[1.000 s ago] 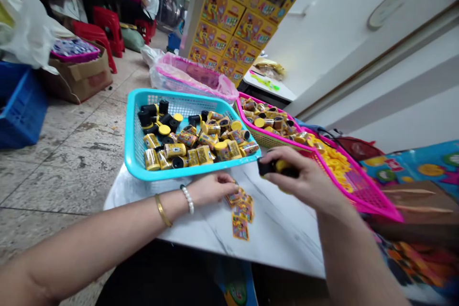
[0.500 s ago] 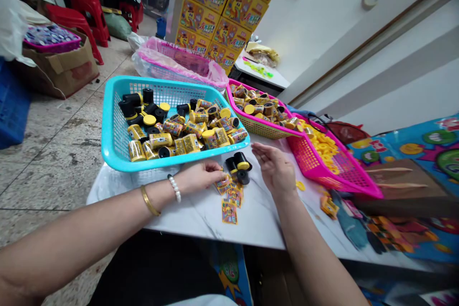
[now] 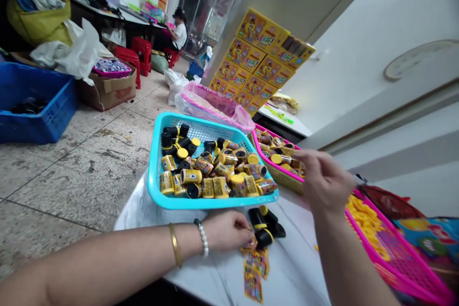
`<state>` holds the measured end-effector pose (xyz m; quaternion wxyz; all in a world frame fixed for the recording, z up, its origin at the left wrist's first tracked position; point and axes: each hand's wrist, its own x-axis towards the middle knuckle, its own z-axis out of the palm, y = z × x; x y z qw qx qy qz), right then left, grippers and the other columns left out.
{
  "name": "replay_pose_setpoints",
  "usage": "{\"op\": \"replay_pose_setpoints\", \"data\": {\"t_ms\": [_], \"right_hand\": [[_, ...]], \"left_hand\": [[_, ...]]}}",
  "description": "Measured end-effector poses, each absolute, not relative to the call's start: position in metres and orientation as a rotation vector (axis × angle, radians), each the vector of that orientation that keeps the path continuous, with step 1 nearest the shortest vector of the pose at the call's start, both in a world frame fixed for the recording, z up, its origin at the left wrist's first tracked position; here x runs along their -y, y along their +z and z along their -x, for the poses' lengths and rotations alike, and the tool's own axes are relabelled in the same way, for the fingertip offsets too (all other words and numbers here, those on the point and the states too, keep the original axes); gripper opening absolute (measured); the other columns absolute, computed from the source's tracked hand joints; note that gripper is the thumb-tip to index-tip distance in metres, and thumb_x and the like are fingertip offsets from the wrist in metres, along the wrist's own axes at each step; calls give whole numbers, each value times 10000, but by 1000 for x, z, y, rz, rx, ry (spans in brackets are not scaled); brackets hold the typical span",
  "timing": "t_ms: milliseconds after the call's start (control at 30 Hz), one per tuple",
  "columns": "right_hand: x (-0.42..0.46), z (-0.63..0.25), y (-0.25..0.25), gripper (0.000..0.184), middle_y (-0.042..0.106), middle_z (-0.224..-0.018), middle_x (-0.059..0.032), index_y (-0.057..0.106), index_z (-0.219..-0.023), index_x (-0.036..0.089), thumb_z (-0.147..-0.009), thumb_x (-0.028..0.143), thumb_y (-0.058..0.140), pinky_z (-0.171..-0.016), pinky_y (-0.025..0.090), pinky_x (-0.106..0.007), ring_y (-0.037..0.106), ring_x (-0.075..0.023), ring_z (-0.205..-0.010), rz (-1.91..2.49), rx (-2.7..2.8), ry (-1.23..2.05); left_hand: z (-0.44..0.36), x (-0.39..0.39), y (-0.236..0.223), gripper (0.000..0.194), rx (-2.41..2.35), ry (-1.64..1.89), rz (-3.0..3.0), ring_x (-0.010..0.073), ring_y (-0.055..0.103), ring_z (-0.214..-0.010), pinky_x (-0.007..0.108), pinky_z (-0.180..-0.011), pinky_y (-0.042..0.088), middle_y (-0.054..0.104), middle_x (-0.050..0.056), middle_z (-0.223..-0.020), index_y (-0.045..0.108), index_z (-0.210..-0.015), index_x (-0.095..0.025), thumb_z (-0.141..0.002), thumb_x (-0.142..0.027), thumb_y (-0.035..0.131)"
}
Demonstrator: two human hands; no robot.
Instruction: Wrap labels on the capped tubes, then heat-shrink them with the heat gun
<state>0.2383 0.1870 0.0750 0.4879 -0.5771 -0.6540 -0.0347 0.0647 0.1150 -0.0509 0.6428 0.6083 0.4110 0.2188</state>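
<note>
Left hand (image 3: 227,232) low on white marble table (image 3: 294,272), fingers (image 3: 244,234) curled narrow at small printed labels (image 3: 254,267), just beside black canisters w/ yellow caps (image 3: 263,227); can't tell if holding anything. Right hand (image 3: 324,181) raised near pink basket of yellow lids (image 3: 394,263), fingertips (image 3: 308,158) pinched narrow, can't tell if anything's btwn them. Teal basket (image 3: 215,204) of labelled canisters (image 3: 204,177) on table, just past left hand. Second pink-rimmed basket (image 3: 278,177) of canisters by right hand. Co-worker (image 3: 179,33) seated far back.
</note>
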Motion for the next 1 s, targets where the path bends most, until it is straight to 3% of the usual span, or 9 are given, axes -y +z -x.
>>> {"op": "replay_pose_setpoints", "data": {"t_ms": [33, 133, 233, 333, 500, 633, 767, 867, 1000], "right_hand": [[-204, -223, 86, 243, 745, -912, -67, 732, -815, 241, -833, 469, 650, -910, 546, -423, 709, -272, -918, 1367, 1709, -84], [-257, -170, 100, 280, 754, -964, -66, 757, -927, 217, -896, 421, 568, -848, 526, -333, 700, -210, -859, 1447, 2366, -165], [-298, -127, 84, 273, 769, -943, -75, 767, -962, 229, -852, 443, 638, -815, 510, -333, 697, -240, -895, 1785, 2783, -188], [-316, -103, 59, 266, 763, -919, -131, 757, -946, 185, -754, 369, 747, -766, 504, -344, 696, -282, -891, 1830, 2861, -224], [-316, -97, 48, 311, 738, -960, -133, 692, -1088, 150, -802, 266, 650, -767, 489, -314, 679, -254, -891, 1721, 2846, -310], [-316, -99, 63, 343, 677, -1153, -130, 664, -1170, 144, -860, 187, 523, -877, 464, -285, 643, -212, -997, 1550, 2874, -376], [-321, -96, 66, 327, 705, -1103, -114, 749, -1056, 190, -907, 180, 458, -908, 459, -294, 654, -210, -1006, 1485, 3096, -402], [-326, -93, 57, 168, 753, -865, -76, 787, -890, 230, -768, 300, 697, -769, 504, -303, 690, -229, -836, 1584, 3233, -344], [-330, -90, 41, 176, 752, -759, -101, 768, -697, 200, -615, 348, 819, -684, 514, -318, 703, -251, -766, 1739, 3263, -334]], "left_hand": [[-65, -115, -52, 208, -943, 491, -1393, 131, 517, -675, 223, -596, 390, 626, -7, -722, 698, -818, -152, -768, -347, 645], [-64, -115, -51, 225, -937, 470, -1387, 130, 508, -667, 231, -599, 387, 632, -5, -730, 716, -851, -152, -777, -350, 640], [-62, -116, -47, 210, -943, 448, -1367, 122, 492, -660, 229, -587, 367, 623, -9, -730, 716, -854, -155, -785, -338, 641], [-59, -115, -39, 169, -950, 425, -1333, 109, 477, -648, 221, -571, 341, 605, -19, -727, 698, -836, -161, -791, -313, 639], [-57, -114, -32, 116, -918, 397, -1307, 102, 443, -599, 232, -540, 306, 531, -41, -646, 651, -768, -176, -774, -292, 649], [-58, -113, -31, 128, -908, 403, -1269, 97, 419, -577, 237, -534, 293, 501, -46, -623, 608, -737, -182, -766, -299, 654], [-57, -114, -26, 126, -914, 377, -1254, 107, 419, -589, 250, -541, 298, 477, -50, -612, 597, -717, -190, -762, -288, 660], [-55, -115, -22, 135, -926, 384, -1235, 110, 423, -601, 250, -550, 302, 471, -50, -611, 575, -688, -190, -753, -264, 667], [-54, -116, -24, 156, -933, 403, -1240, 107, 409, -588, 243, -535, 275, 468, -46, -599, 561, -685, -192, -733, -272, 685]]}}
